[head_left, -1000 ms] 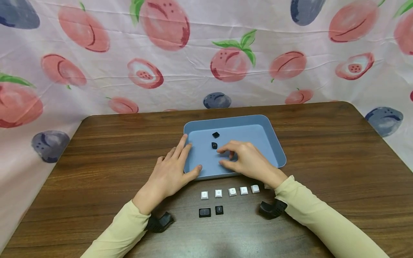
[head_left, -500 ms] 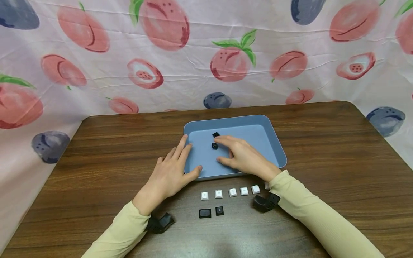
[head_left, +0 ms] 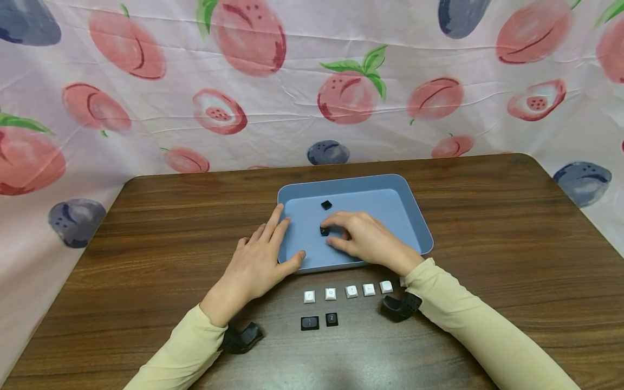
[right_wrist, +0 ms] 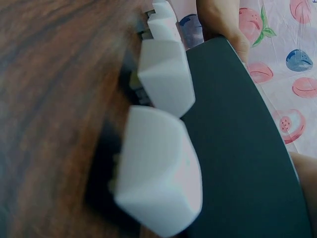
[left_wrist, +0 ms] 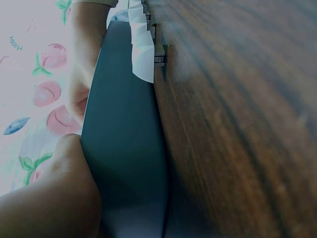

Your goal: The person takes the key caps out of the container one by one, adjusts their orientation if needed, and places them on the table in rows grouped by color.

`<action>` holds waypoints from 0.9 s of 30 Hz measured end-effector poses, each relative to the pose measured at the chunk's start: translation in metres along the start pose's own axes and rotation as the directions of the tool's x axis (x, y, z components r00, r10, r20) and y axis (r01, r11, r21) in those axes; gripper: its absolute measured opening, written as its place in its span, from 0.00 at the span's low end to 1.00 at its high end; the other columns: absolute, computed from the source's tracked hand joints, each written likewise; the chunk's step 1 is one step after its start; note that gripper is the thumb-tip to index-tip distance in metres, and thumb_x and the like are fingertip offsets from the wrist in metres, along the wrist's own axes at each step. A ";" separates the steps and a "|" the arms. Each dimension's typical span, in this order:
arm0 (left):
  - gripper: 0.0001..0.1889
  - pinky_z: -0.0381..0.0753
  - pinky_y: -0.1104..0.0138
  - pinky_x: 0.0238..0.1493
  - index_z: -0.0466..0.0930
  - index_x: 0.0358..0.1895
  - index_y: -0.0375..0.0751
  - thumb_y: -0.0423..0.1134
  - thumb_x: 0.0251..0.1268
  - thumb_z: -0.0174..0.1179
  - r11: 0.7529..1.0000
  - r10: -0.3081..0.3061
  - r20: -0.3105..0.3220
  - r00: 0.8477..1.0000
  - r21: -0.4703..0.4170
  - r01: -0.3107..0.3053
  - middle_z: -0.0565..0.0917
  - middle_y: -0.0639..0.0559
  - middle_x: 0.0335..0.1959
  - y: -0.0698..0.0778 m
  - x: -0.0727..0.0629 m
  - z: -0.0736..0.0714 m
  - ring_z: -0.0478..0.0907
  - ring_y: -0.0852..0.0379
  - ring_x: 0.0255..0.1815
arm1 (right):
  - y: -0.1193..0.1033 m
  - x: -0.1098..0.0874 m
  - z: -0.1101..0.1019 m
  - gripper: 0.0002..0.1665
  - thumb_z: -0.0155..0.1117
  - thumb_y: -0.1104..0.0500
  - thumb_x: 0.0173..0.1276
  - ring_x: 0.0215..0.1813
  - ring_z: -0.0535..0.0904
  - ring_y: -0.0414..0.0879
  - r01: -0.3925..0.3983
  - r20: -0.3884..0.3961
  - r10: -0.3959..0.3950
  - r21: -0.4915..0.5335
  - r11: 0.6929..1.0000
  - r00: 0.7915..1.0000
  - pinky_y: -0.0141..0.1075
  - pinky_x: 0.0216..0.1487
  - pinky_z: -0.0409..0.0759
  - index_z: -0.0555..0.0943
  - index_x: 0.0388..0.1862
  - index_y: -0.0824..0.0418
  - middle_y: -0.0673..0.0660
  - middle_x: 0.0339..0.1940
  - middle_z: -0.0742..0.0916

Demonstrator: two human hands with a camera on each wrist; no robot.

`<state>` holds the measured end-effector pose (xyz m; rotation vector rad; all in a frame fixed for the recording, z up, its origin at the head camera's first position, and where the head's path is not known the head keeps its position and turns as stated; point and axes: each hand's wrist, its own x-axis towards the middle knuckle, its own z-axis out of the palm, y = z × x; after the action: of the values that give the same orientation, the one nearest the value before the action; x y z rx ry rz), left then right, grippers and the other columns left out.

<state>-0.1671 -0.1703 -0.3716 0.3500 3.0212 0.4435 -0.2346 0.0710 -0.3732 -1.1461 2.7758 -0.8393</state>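
Note:
In the head view a black keycap (head_left: 324, 231) sits in the blue tray (head_left: 419, 233). My right hand (head_left: 368, 238) reaches over the tray's front rim, its index fingertip curled against that keycap and the thumb tip close at its near side. Farther back in the tray lies a second black keycap (head_left: 326, 205), tilted like a diamond. With fingers spread, my left hand (head_left: 258, 262) rests along the tray's left rim, its thumb at the front edge. The left wrist view shows the left thumb (left_wrist: 64, 173) against the tray's outer wall (left_wrist: 126, 129).
A row of white keycaps (head_left: 351, 291) stands on the wooden table (head_left: 195, 216) before the tray. Nearer are a wide black keycap (head_left: 309, 323) and a small black keycap marked Z (head_left: 331, 319). A fruit-patterned cloth (head_left: 273, 108) hangs behind the table.
My right hand first reached forward to the nearer black keycap in the tray, then drew it slightly toward the front, closing index finger and thumb about it. My left hand has stayed still.

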 end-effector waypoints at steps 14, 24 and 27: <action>0.43 0.67 0.35 0.61 0.57 0.81 0.43 0.66 0.72 0.51 1.000 -0.009 0.006 1.000 0.011 0.009 0.41 0.52 0.86 0.003 -0.002 0.001 0.64 0.35 0.77 | 0.000 -0.006 0.001 0.11 0.73 0.56 0.67 0.34 0.81 0.36 0.036 -0.023 -0.036 0.007 0.999 0.999 0.34 0.31 0.77 0.91 0.48 0.50 0.45 0.45 0.91; 0.43 0.67 0.35 0.61 0.57 0.81 0.44 0.66 0.72 0.51 1.000 -0.009 -0.003 1.000 0.010 0.009 0.41 0.52 0.86 0.003 -0.003 0.003 0.64 0.35 0.77 | -0.001 -0.007 0.001 0.16 0.76 0.55 0.64 0.33 0.78 0.34 -0.018 -0.016 0.018 0.001 1.000 1.000 0.32 0.31 0.75 0.90 0.51 0.54 0.47 0.38 0.89; 0.43 0.67 0.35 0.61 0.57 0.81 0.44 0.66 0.72 0.51 1.000 -0.007 -0.006 1.000 0.010 0.007 0.42 0.52 0.86 0.003 -0.004 0.003 0.64 0.35 0.77 | -0.001 -0.008 0.003 0.14 0.76 0.55 0.65 0.31 0.77 0.34 -0.001 -0.049 -0.001 -0.033 0.999 0.999 0.31 0.29 0.73 0.90 0.49 0.54 0.46 0.34 0.88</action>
<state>-0.1625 -0.1679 -0.3738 0.3395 3.0304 0.4299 -0.2271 0.0746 -0.3765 -1.1457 2.8392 -0.8360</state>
